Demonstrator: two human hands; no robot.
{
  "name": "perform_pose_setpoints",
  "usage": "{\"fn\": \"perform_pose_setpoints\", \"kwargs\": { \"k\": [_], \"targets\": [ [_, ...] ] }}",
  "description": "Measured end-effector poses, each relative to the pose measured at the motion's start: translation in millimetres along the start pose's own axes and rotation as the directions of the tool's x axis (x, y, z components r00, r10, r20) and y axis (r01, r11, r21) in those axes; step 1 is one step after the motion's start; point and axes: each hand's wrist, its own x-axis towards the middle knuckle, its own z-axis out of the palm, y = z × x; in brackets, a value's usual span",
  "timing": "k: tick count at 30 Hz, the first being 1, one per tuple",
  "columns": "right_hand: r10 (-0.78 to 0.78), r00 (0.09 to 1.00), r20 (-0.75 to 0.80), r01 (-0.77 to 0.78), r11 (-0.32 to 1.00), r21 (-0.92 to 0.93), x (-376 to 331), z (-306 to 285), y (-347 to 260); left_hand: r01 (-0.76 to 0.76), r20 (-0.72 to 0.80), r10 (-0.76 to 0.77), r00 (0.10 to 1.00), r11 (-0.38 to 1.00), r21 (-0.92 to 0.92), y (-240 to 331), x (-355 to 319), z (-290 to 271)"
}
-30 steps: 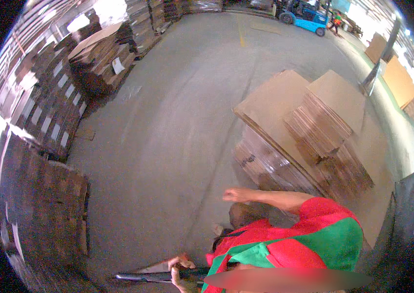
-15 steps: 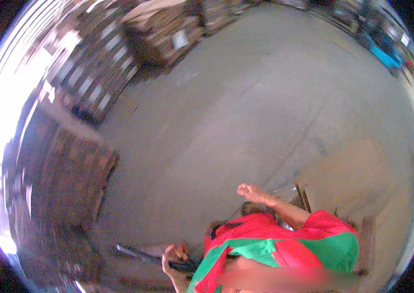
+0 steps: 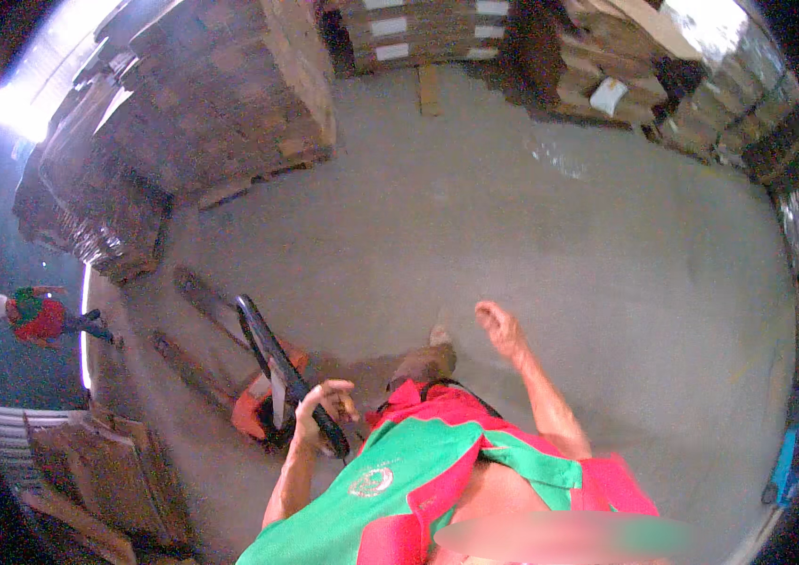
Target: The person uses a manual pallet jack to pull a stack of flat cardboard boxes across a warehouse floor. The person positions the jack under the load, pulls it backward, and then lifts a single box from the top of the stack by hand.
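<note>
My left hand (image 3: pixel 324 403) is closed around the black handle (image 3: pixel 272 353) of an orange pallet jack, its fingers bent over the bar. The jack's orange body (image 3: pixel 252 407) sits on the floor at my left, and its two forks (image 3: pixel 194 369) stretch away to the left. My right hand (image 3: pixel 501 330) is held out in front of me over the floor, fingers loosely bent and apart, with nothing in it. One of my shoes (image 3: pixel 439 335) shows on the floor ahead.
Tall stacks of flat cardboard (image 3: pixel 220 94) stand at the far left, some wrapped in film. More stacked cardboard (image 3: pixel 607 71) lines the far right. Cardboard sheets (image 3: pixel 107 471) lean at the near left. Another person (image 3: pixel 41 315) walks at the left. A blue object (image 3: pixel 784 461) lies at the right edge.
My view has swung left, so the stacks have shifted right and the pallet jack and another person have come into sight. My left hand stays on the handle; my right arm has swung forward.
</note>
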Motion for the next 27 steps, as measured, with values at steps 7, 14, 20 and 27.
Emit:
{"fn": "perform_pose_setpoints", "kwargs": {
  "k": [7, 14, 20, 27],
  "targets": [
    [0.090, 0.946, 0.313, -0.085, 0.996, -0.031, -20.7, -2.6, -54.3, 0.113, -0.101, -0.120, 0.988, 0.991, -0.073, 9.2, -44.0, 17.2],
    [-0.186, 0.754, 0.630, 0.256, 0.966, -0.021, 89.9, 26.6, -154.1, -0.028, -0.336, -0.018, 0.942, 0.991, -0.132, 24.6, -80.3, 73.5],
    [-0.412, 0.351, 0.841, 0.470, 0.854, 0.222, 141.4, 79.9, -278.3, -0.034, -0.633, 0.077, 0.771, 0.996, 0.080, 32.5, -95.2, 116.9],
    [-0.671, 0.071, 0.738, 0.626, 0.606, 0.491, 112.4, 175.6, -395.0, -0.053, -0.690, 0.104, 0.716, 0.994, 0.096, 54.5, -116.5, 126.0]
  ]
}}
